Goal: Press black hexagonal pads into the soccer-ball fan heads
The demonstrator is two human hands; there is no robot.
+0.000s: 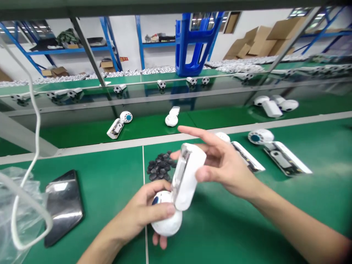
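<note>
My left hand [145,209] grips a white ball-shaped casing [166,220], a blue patch showing at its left side. A white rectangular housing [187,176] with an open, recessed face stands on the ball. My right hand [222,165] holds this housing, thumb on its right side and fingers passing behind it. My index finger stretches out above. Just behind the housing lies a heap of small black pieces [161,167]. The join between ball and housing is partly hidden by my fingers.
A black phone [63,207] and a clear plastic bag [16,216] with a white cable [31,146] lie left on the green bench mat [110,176]. Opened white housings [286,157] and balls lie right. Similar units sit on farther benches, before blue shelving.
</note>
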